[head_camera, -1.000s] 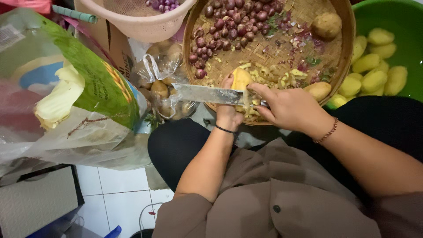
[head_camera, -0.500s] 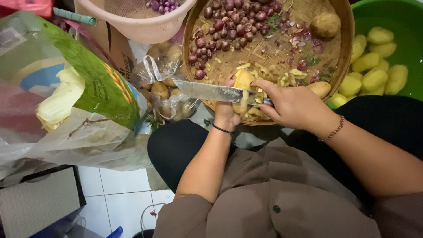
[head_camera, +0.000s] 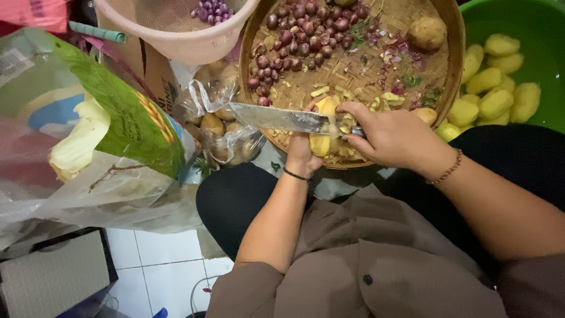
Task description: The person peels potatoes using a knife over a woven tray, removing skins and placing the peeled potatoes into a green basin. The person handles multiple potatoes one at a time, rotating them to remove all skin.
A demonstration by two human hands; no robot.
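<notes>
**Knife drawn across a half-peeled potato over the woven tray**

The left hand [head_camera: 303, 154] is wrapped around a potato [head_camera: 322, 125], holding it upright above the near rim of the round woven tray [head_camera: 347, 70]. The upper part of the potato shows bare yellow flesh. The right hand [head_camera: 391, 136] is clenched on the handle of a large knife [head_camera: 276, 118], thumb pressed against the potato, with the broad blade lying flat across it and pointing out past the tray's left edge.

Compared with half a second ago, the blade sits slightly lower on the potato and both hands have shifted a little toward the tray's near rim; the grip on each object is unchanged, and everything around the hands lies where it did.

On the tray, small red shallots [head_camera: 306, 35] are heaped at the far left, an unpeeled potato [head_camera: 427, 32] rests at the far right, and peelings [head_camera: 353, 100] are scattered near the hands. A green basin [head_camera: 529, 23] beside the tray's right edge holds peeled potatoes [head_camera: 494, 97]. A clear plastic bag of unpeeled potatoes [head_camera: 218, 126] lies just left of the tray, below a pink basket [head_camera: 176, 35] with a few shallots inside. A large green and clear sack [head_camera: 88, 135] fills the left side, above a white tiled floor [head_camera: 159, 265].
</notes>
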